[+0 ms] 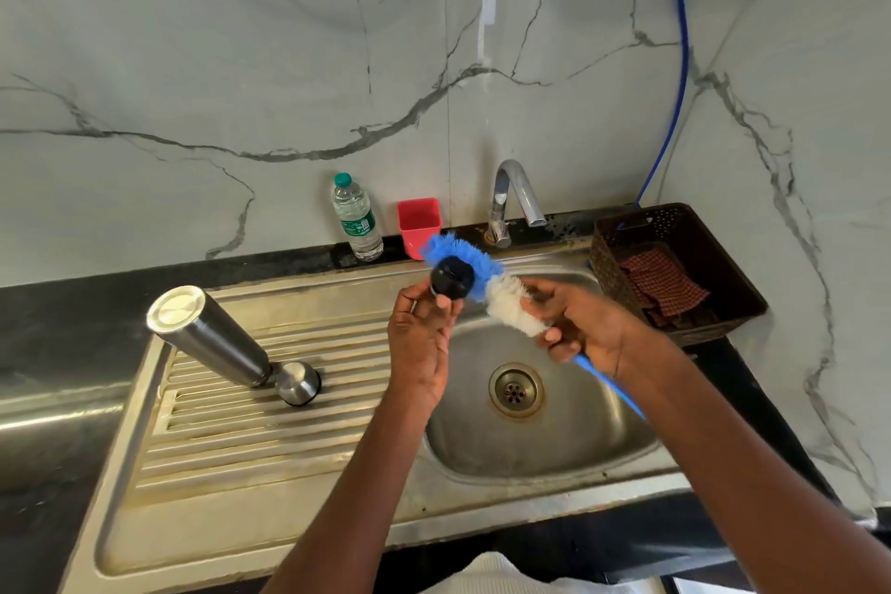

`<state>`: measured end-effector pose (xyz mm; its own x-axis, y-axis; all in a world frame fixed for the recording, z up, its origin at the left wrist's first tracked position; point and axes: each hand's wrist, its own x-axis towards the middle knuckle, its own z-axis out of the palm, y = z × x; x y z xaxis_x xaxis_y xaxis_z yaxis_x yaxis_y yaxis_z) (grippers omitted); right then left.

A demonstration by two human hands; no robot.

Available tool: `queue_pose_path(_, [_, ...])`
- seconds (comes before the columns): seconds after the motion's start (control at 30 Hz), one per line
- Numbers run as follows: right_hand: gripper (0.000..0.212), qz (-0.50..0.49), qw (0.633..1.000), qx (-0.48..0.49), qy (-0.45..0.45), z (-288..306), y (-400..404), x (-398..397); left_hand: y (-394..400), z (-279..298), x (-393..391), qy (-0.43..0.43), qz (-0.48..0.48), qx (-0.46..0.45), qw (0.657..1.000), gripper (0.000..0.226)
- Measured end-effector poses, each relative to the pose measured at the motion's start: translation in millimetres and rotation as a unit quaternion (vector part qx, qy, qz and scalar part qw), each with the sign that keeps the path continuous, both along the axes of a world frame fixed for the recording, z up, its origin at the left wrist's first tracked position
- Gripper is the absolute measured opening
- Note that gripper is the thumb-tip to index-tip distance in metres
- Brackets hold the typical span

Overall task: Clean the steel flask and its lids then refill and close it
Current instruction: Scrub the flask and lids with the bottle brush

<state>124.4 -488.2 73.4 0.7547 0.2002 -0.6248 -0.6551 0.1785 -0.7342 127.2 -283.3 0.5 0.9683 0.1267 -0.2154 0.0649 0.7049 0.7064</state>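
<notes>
The brown basket (675, 265) at the right of the sink (530, 424) holds a checked red cloth (663, 282). A red cup (419, 224) and a water-filled plastic bottle (354, 217) stand against the wall beside the tap (513, 198). The steel flask (207, 335) stands mouth-down on the ribbed drainboard (241, 424), base up, its long axis upright, with the steel outer lid (299, 383) touching its foot. My left hand (422, 342) pinches the black inner lid (451, 280) over the basin. My right hand (583, 326) grips the bottle brush (487, 285), bristles angled up-left against the lid, blue handle trailing down-right.
</notes>
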Motion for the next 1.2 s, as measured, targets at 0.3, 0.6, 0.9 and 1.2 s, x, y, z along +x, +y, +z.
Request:
queue_pose_path(0.3, [0.024,-0.139,0.925,0.328,0.134,-13,34,-40,-20,-5,3,-0.057,0.110,0.160,0.979,0.035])
queue_pose_path(0.6, [0.036,-0.142,0.882,0.396,0.211,-15,33,-47,1,-5,-1,-0.168,0.146,0.493,0.841,0.040])
queue_pose_path(0.9, [0.014,-0.163,0.966,0.173,0.102,-7,46,-82,27,-3,-13,-0.163,0.110,0.705,0.681,0.047])
queue_pose_path(1.2, [0.052,0.036,0.839,-0.468,-0.277,-17,56,-82,9,-15,-27,-0.079,0.005,0.600,0.796,0.028])
